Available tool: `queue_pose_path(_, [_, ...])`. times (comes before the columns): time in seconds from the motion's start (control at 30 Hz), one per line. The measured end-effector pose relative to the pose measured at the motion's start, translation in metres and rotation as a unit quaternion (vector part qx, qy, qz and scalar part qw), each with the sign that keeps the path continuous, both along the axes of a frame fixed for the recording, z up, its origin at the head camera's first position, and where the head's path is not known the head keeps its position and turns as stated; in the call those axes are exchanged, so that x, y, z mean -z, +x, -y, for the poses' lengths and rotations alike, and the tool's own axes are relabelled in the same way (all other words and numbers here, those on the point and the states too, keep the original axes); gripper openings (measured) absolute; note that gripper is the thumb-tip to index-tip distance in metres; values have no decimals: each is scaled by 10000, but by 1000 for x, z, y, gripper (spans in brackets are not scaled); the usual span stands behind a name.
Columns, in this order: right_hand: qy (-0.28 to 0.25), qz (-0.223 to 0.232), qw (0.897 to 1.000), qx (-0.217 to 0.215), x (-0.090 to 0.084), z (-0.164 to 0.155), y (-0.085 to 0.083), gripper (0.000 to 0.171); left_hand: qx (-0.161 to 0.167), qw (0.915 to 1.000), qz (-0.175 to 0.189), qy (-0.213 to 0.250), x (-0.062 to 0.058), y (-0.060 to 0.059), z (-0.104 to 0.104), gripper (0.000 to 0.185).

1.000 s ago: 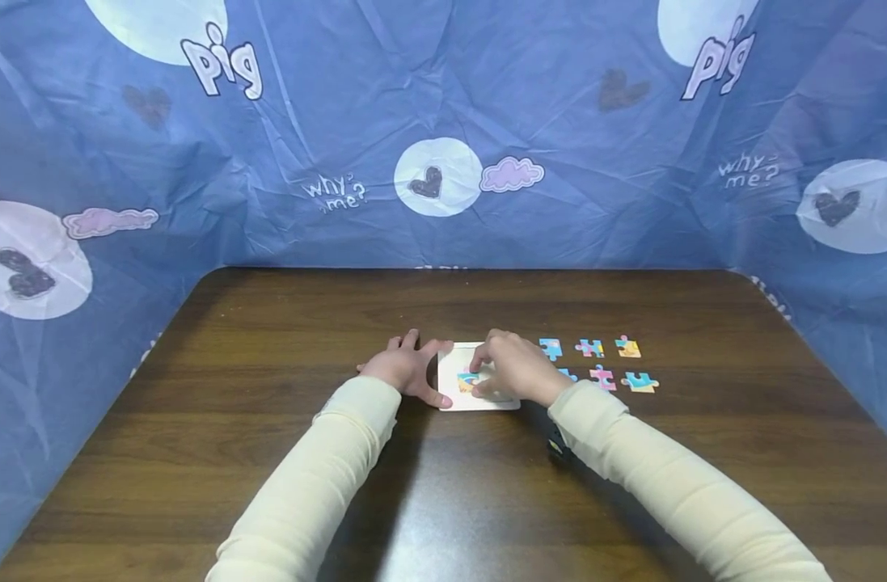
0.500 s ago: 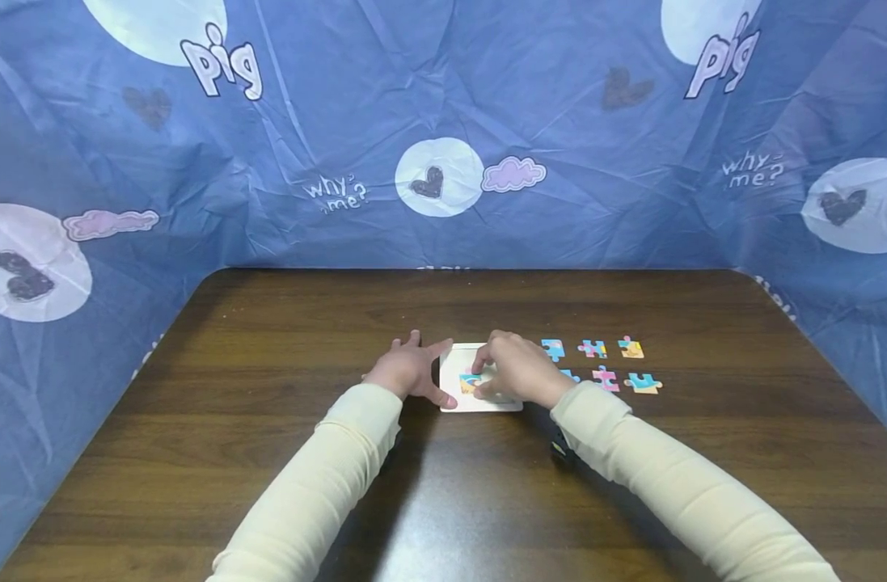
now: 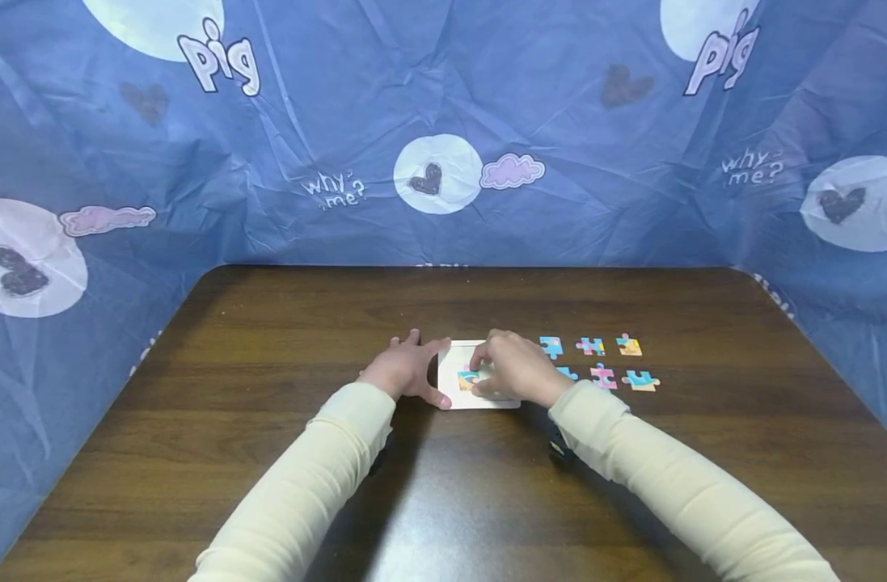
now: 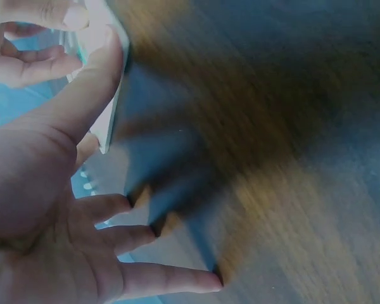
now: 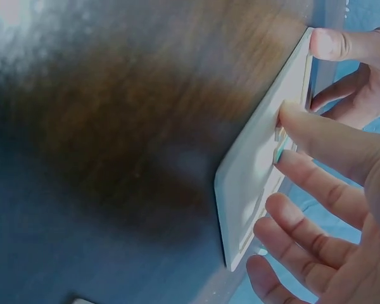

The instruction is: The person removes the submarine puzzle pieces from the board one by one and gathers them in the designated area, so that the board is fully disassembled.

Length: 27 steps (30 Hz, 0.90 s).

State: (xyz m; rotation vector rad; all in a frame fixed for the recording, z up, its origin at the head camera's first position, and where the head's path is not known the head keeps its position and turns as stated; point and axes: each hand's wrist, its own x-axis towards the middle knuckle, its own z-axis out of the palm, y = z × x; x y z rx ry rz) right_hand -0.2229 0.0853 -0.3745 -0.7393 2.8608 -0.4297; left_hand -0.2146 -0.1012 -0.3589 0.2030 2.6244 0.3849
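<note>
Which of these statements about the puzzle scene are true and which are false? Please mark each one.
1. The left hand touches the left edge of the white tray. True.
2. The loose pieces lie left of the tray. False: they lie to its right.
3. The right hand is over the tray, on a piece. True.
4. The table is white. False: it is dark brown wood.
5. The sleeves are red. False: they are cream.

You have open tabletop (image 3: 283, 339) across the left and lower middle of the frame; at centre right the loose puzzle pieces (image 3: 596, 362) crowd the space beside the white puzzle tray (image 3: 459, 365), and blue sheeting (image 3: 443, 121) walls three sides
</note>
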Motion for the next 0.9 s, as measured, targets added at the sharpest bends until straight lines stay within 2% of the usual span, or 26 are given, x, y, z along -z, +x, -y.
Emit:
queue_pose_path(0.13, [-100,-25,9999,33,2,-1,-1,26,-153,9999,16,65,1,0,-1,100])
queue_pose_path(0.53, [-24,-37,10000,51,2,-2,-3,25,-223,9996,154,57,-2,-2,-4,97])
queue_pose_path(0.73, [-102,-40,9999,39,-1,-8,-2,25,-273,9995,112,118,-3,-2,-5,95])
queue_pose_path(0.9, [-269,211,9994,85,-5,-19,1,26,-291,9993,141,163,-3,-1,-4,97])
